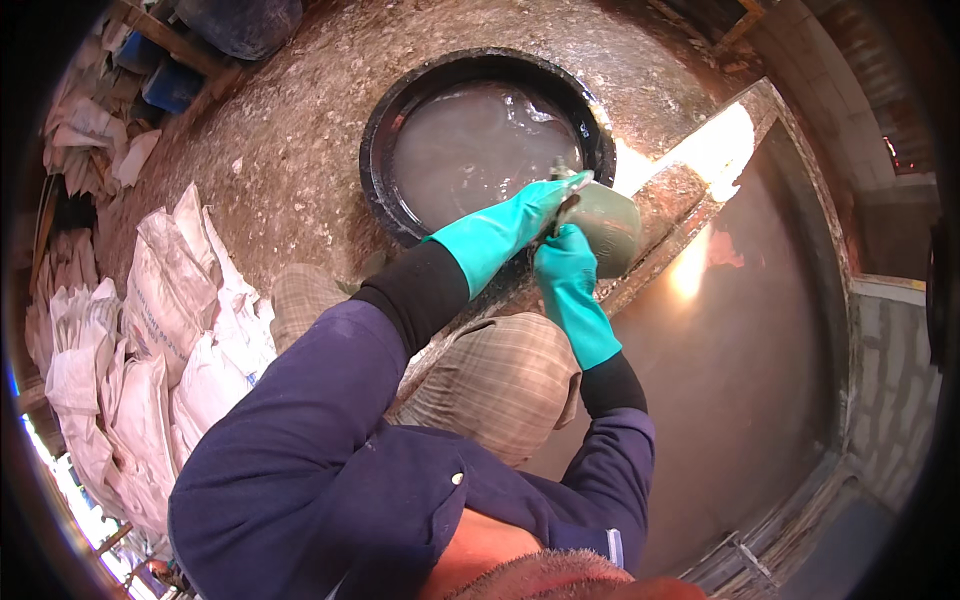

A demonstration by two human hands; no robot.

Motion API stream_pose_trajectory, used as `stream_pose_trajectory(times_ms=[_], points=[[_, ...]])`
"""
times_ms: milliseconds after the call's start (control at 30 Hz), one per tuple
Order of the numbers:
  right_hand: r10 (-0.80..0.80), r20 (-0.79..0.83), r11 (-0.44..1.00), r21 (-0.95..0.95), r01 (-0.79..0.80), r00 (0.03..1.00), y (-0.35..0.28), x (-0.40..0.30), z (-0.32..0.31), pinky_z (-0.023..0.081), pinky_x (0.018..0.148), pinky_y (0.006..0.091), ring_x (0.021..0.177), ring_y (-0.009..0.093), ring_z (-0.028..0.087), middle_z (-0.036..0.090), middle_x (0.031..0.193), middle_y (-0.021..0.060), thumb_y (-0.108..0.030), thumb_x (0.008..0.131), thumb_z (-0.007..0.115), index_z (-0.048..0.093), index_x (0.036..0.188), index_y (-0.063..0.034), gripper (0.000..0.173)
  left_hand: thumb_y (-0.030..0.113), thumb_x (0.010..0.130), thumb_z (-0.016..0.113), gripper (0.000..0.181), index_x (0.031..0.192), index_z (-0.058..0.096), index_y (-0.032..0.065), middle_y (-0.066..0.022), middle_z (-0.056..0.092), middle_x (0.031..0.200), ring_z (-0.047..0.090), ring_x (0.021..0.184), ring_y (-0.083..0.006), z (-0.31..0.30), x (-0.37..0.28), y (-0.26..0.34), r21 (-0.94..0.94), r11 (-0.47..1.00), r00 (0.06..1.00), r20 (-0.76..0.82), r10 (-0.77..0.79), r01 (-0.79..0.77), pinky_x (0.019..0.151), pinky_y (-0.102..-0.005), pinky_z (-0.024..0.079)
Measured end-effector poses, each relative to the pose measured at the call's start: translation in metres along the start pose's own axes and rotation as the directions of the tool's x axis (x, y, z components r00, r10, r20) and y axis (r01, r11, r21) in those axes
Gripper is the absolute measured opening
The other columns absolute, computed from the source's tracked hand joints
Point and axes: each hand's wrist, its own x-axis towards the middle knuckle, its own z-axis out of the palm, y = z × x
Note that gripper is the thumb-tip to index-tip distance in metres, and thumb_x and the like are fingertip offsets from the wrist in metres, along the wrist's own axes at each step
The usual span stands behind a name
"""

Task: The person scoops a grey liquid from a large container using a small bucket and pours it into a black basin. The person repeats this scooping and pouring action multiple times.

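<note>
A turquoise rubber glove covers each of my hands. My left hand (544,201) lies across the near side of a black round tub (379,199), its fingertips at the rim of a green plastic pail (611,229). The pail is tilted on its side between the tub and a liquid-filled basin. Closed around the pail's rim is my right hand (566,259), below the left one. A small dark object (559,166) shows blurred beside my left fingers; what it is cannot be made out. Murky grey liquid (480,150) fills the tub.
To my right lies a large basin of brownish-grey liquid (720,375), bordered by a ledge (667,195) with bright sunlight on it. White woven sacks (165,300) are piled at left. Blue containers (172,84) stand at upper left. The floor (300,150) is rough and stained.
</note>
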Motion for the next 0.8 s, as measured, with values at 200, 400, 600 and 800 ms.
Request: stream_pose_trajectory(times_ms=[200,400,600,800], points=[[-0.527,0.107,0.781,-0.329,0.53,0.843,0.014,-0.009,0.003,0.051,0.059,0.0484,0.07,0.037,0.064,0.063,0.072,0.0147,-0.008,0.074,0.065,0.063,0.071,-0.0105,0.004,0.006,0.085,0.057,0.009,0.089,0.064,0.0018,-0.0104,0.065,0.092,0.061,0.087,-0.0247,-0.043,-0.021,-0.021,-0.291,0.951,0.988,-0.08,-0.129,0.101,0.087,-0.0406,0.051],[-0.578,0.315,0.573,-0.499,0.649,0.753,-0.008,0.005,-0.005,0.05,0.051,0.0427,0.06,0.031,0.064,0.06,0.065,0.0113,-0.01,0.073,0.064,0.063,0.065,-0.0136,0.009,-0.002,0.071,0.046,0.014,0.06,0.049,0.006,-0.0096,0.055,0.071,0.056,0.076,-0.0259,-0.073,-0.021,-0.029,-0.499,0.86,0.984,-0.067,-0.163,0.109,0.087,-0.0441,0.048],[-0.612,-0.077,0.697,-0.523,0.49,0.787,-0.027,0.045,-0.044,0.045,0.052,0.0453,0.057,0.035,0.059,0.055,0.059,0.0152,-0.007,0.074,0.063,0.061,0.065,-0.0102,0.01,0.005,0.085,0.053,0.011,0.082,0.064,0.003,-0.0092,0.062,0.084,0.057,0.077,-0.0233,-0.042,0.005,0.012,-0.291,0.95,0.993,0.01,0.117,-0.109,0.081,-0.0398,0.048],[-0.12,-0.383,0.957,0.2,0.209,0.916,-0.024,0.068,-0.078,0.05,0.061,0.0334,0.065,0.021,0.064,0.066,0.075,0.0107,-0.011,0.095,0.056,0.072,0.092,-0.0058,0.017,0.015,0.087,0.068,0.016,0.082,0.07,-0.0004,-0.006,0.064,0.075,0.057,0.058,-0.0168,0.075,0.007,0.053,-0.174,0.959,0.97,0.064,0.236,-0.222,0.052,-0.0308,0.045]])
